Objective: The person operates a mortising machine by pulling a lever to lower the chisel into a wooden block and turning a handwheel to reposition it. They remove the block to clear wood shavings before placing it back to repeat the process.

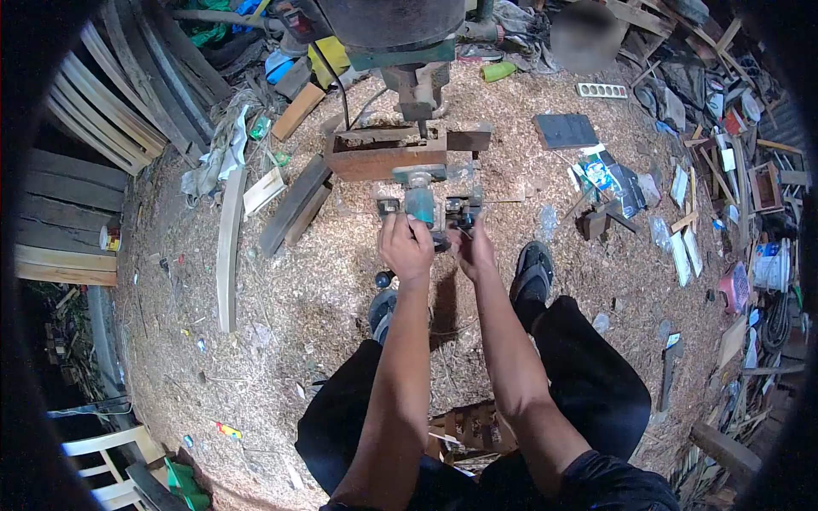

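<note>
In the head view, a drill-press-like machine with a green and grey body stands in front of me, its bit pointing down over a brown wooden piece with an opening along its top. Below that piece sits a green cylindrical machine part. My left hand is closed over the near end of this part. My right hand is at the dark metal fitting on the right, its fingers curled and partly hidden. A black ball knob shows left of my left wrist.
Wood shavings cover the ground. Dark timber offcuts and a long pale board lie to the left. A dark flat block and a power strip lie to the right. My sandalled foot is beside the machine.
</note>
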A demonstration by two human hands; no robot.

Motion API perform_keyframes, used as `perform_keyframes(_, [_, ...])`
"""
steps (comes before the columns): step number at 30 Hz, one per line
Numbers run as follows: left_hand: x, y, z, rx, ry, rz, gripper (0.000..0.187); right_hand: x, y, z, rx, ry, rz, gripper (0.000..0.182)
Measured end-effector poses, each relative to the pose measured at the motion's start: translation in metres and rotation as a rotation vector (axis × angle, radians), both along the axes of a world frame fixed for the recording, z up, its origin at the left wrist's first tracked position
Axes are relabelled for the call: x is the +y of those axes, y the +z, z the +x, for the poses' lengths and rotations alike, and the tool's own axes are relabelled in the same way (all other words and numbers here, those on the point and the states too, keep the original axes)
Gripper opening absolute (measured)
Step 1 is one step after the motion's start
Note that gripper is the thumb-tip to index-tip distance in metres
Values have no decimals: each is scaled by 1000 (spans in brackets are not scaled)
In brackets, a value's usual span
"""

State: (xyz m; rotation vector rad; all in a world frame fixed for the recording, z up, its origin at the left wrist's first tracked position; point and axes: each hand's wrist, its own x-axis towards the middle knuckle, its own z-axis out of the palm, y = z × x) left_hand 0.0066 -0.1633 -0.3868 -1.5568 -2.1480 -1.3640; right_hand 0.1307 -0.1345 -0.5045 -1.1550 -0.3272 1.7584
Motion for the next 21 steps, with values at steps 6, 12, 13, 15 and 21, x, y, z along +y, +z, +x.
perform_keyframes(6, [0, 3, 0, -11, -12, 20, 20, 4, -14, 3, 123, -46, 0, 63])
perform_keyframes(12, [0, -2, 0, -19, 17, 6, 17, -2, 15, -15, -1087, -54, 263, 58])
perform_keyframes(13, [1, -2, 1, -21, 13, 5, 17, -4, 29, -15, -1160, -92, 313, 58])
perform_keyframes(15, [0, -1, 0, -25, 5, 4, 16, -1, 14, -10, -751, -43, 130, 59])
perform_keyframes(21, [2, -3, -1, -21, -7, 34, 16, 7, -6, -2, 192, -28, -63, 44])
